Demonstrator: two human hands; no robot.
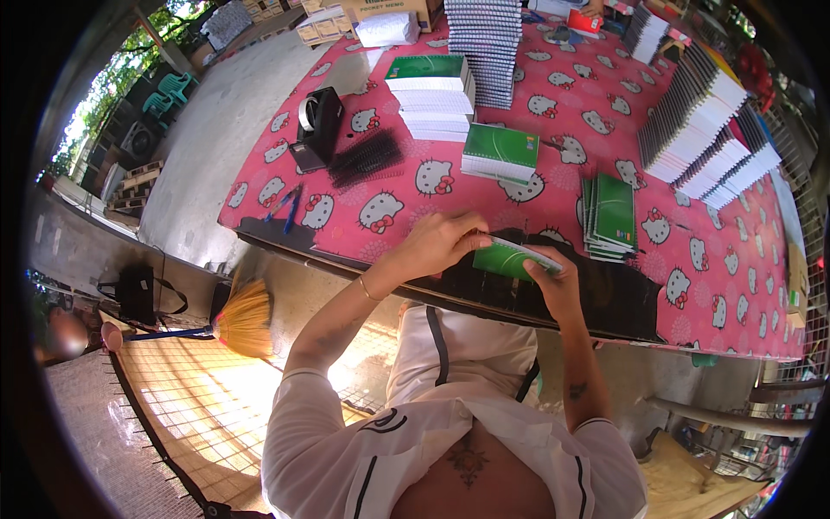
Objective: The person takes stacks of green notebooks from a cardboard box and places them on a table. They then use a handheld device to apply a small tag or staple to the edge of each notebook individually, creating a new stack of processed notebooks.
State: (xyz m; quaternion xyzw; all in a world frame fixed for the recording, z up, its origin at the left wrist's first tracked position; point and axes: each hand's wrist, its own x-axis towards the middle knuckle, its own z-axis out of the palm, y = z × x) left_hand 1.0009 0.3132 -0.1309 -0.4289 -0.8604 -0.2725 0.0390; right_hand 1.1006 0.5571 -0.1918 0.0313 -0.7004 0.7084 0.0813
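Note:
A small green notebook (501, 259) is held over the black bare strip (605, 290) at the table's near edge. My right hand (558, 281) grips its right end, thumb on the green cover. My left hand (450, 240) is closed in a pinch at the notebook's upper left edge; whether a thin wire is between the fingertips is too small to tell. Just right of my hands lies a short stack of green notebooks (612, 212). Beyond them sits a thicker pile of green-covered pads (501, 152). Black binding coils (367, 158) lie loose to the left.
A black tape dispenser (318, 128) and scissors or pens (287, 208) lie on the left of the pink patterned tablecloth (402, 221). Tall notebook stacks (484, 52) rise at the back, others (692, 112) at right. Another person's hand (593, 9) shows far off. A broom (242, 320) lies below left.

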